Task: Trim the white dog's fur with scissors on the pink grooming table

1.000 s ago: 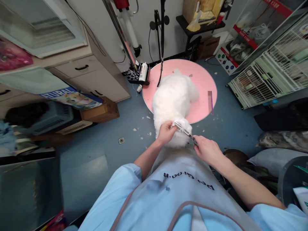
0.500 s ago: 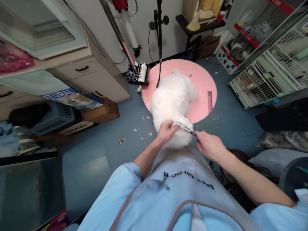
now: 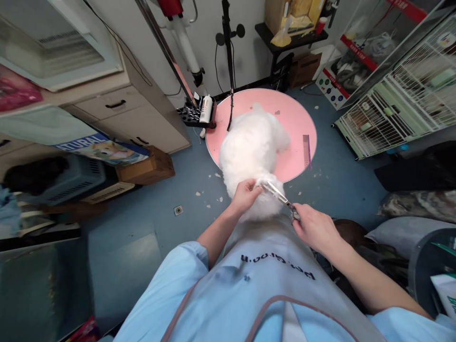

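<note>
A fluffy white dog point(image 3: 249, 140) is on a round pink grooming table point(image 3: 302, 114), its near end reaching over the table edge toward my apron. My left hand point(image 3: 246, 197) is closed on white fur at that near end, thumb and fingers pinched together; exactly what lies between the fingertips is hidden. In my right hand point(image 3: 316, 228) are metal scissors point(image 3: 277, 193), fingers at the handle loops. Their blades lie against the fur and point toward my left fingertips. Near the table's right edge lies a comb with a purple spine point(image 3: 309, 152).
A black tool holder point(image 3: 190, 114) with a white bottle point(image 3: 205, 109) hangs at the table's left. A dark grooming post point(image 3: 228, 57) stands behind. Wire cages point(image 3: 377, 118) are on the right, drawers point(image 3: 117, 102) on the left. Fur clippings dot the blue floor point(image 3: 160, 199).
My right hand has moved slightly right and toward me, so the scissors slant more steeply. The left hand keeps its hold on the fur. The whole view has shifted a little.
</note>
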`<state>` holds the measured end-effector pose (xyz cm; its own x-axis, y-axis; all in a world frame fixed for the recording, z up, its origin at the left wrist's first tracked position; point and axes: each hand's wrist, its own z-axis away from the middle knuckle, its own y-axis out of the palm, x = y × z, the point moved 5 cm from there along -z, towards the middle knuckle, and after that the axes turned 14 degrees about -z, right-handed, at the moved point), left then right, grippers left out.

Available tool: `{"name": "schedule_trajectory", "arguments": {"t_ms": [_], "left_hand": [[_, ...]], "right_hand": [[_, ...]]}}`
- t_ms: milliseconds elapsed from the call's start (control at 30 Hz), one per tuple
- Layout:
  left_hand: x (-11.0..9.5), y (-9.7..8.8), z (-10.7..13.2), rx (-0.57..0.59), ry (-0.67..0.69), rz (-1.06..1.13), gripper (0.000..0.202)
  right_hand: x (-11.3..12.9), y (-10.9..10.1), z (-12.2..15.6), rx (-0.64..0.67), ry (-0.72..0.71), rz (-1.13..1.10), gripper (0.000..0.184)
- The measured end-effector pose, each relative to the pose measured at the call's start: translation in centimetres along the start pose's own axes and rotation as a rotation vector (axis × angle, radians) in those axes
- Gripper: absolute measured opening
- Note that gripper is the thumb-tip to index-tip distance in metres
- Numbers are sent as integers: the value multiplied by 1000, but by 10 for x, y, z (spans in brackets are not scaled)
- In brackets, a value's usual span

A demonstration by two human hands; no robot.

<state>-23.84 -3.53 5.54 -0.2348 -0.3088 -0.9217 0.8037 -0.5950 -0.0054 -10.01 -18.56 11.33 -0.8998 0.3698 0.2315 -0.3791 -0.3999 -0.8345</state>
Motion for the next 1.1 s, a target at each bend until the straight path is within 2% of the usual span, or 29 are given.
{"name": "schedule_trajectory", "arguments": {"t_ms": [233,400,567,700,833,933,1100], "left_hand": [[-3,5,0,-70,3,24,26],[-2,8,0,-103,-1,48,24],[-1,9,-1,-123,-7,102,25],[-1,9,-1,-158,7,137,24],[-3,11,-1,-174,32,143,21],[-3,12,-2,-179,32,151,19],[-4,13,-2,-167,42,142,24]], "right_hand": [[-1,13,-4,-88,25,5,33],[-2,12,-4,-223,-31,14,36],[-8,11,-5,-338,37,16,35],[-4,17,-8,-316,-37,20,36],[-5,21,-12,-287,-6,20,36],[-3,21,-14,-276,-39,10,37],[-4,17,-15,-272,-29,16,38]]}}
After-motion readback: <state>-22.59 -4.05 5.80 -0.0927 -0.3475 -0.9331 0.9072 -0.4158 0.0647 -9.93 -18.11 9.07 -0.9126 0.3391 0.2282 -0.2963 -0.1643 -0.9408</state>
